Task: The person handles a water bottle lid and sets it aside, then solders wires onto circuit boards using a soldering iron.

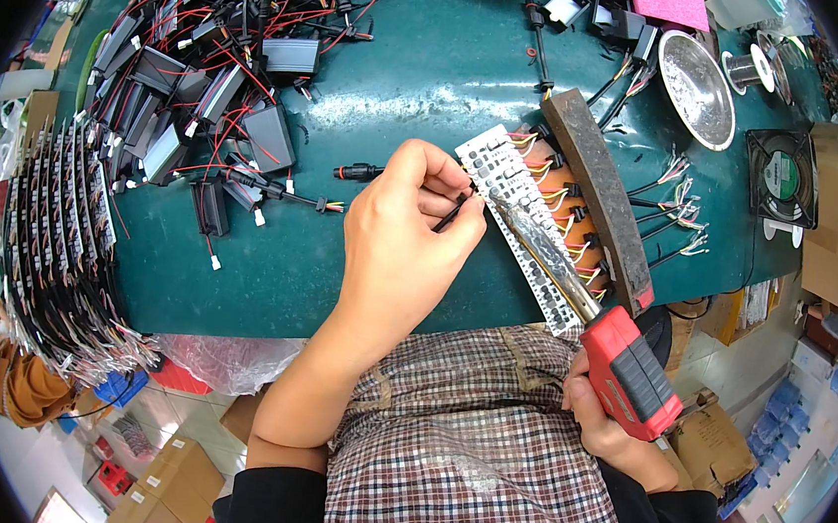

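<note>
My left hand (405,245) is closed in a pinch on a thin black cable (446,216) at the left edge of a white circuit board panel (496,154). A black plug with an orange ring (357,171) sticks out on that hand's far side. My right hand (599,422) grips a red and black soldering iron (633,375). Its long metal barrel slants across the panel, and the tip is close to my left fingertips; contact there cannot be made out. Several coloured wires (552,192) meet the panel's right side. A dark heavy bar (595,182) lies across their cables.
Grey modules with red wires (204,103) are heaped at the far left. Below them stand stacked boards with cables (62,240). A metal dish (697,90), a solder spool (748,69) and a fan (783,178) are at the right. Stripped cable ends (678,209) lie beyond the bar.
</note>
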### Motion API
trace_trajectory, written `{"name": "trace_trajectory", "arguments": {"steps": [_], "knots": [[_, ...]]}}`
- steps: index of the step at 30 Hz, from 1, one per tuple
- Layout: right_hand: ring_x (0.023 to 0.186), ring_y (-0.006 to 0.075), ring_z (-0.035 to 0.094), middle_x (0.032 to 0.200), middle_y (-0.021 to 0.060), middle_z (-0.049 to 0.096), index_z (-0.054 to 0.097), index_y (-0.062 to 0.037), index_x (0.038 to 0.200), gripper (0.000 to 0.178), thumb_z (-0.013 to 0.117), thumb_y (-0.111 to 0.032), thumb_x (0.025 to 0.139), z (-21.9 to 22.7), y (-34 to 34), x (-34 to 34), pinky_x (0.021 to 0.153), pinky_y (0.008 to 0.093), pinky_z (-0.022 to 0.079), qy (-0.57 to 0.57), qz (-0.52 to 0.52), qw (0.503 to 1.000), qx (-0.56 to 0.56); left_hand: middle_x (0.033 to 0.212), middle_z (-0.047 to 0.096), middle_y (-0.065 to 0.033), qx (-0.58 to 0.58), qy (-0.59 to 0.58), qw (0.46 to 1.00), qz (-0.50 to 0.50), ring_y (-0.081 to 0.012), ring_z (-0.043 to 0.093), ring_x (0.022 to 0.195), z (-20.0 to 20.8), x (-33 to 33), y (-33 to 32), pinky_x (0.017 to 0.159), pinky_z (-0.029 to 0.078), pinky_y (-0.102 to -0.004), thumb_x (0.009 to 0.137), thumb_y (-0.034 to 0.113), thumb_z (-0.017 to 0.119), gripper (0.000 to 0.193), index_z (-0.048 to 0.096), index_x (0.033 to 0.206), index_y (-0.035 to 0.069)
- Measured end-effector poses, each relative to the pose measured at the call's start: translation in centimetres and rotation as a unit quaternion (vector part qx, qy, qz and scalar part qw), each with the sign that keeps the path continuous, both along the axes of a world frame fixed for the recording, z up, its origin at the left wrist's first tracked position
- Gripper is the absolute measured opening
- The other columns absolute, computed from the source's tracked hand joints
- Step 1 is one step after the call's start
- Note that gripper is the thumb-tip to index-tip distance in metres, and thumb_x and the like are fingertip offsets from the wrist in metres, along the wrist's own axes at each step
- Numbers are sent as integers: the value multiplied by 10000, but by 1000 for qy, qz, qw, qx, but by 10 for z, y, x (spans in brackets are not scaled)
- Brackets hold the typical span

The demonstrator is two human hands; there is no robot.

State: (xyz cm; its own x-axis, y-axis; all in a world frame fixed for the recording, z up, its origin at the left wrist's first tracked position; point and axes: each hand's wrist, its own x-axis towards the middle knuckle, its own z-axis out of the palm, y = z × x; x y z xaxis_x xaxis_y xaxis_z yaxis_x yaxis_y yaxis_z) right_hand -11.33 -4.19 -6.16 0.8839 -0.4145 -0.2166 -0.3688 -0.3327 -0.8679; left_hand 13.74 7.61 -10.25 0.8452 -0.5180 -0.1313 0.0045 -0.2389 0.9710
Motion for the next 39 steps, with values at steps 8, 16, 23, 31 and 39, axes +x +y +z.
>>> {"name": "trace_trajectory", "arguments": {"steps": [8,16,23,31,39], "knots": [[690,298,659,846,121,665,695,6,996,213,765,-28,797,-3,3,-1,612,381,528,-1,-1,1000,-17,871,733,-84,-2,38,999,-29,-160,745,756,4,7,3,680,600,-290,861,13,770,181,613,949,4],[713,301,665,861,124,670,701,-1,1004,234,763,-5,779,4,5,-2,635,386,534,26,-24,999,3,902,745,-94,-12,76,996,-36,-177,769,813,7,9,6,698,613,-292,891,-8,755,149,623,962,-1],[711,303,665,869,132,667,701,5,1005,245,760,6,767,3,6,0,627,384,533,24,-18,999,-13,893,744,-92,8,51,998,-40,-174,767,804,7,11,5,711,607,-297,877,9,760,152,630,954,3],[707,304,662,873,135,662,698,13,1027,265,760,7,769,1,7,1,618,384,530,19,-2,999,-26,959,672,-58,25,68,995,-63,-86,689,846,11,12,4,745,572,-219,896,-72,727,200,570,997,0],[708,302,662,881,137,665,699,26,1058,287,763,-4,779,1,11,1,619,379,530,23,-2,998,-50,957,666,-60,20,60,996,-60,-89,689,843,9,12,3,740,570,-220,875,-79,729,217,566,993,3]]}}
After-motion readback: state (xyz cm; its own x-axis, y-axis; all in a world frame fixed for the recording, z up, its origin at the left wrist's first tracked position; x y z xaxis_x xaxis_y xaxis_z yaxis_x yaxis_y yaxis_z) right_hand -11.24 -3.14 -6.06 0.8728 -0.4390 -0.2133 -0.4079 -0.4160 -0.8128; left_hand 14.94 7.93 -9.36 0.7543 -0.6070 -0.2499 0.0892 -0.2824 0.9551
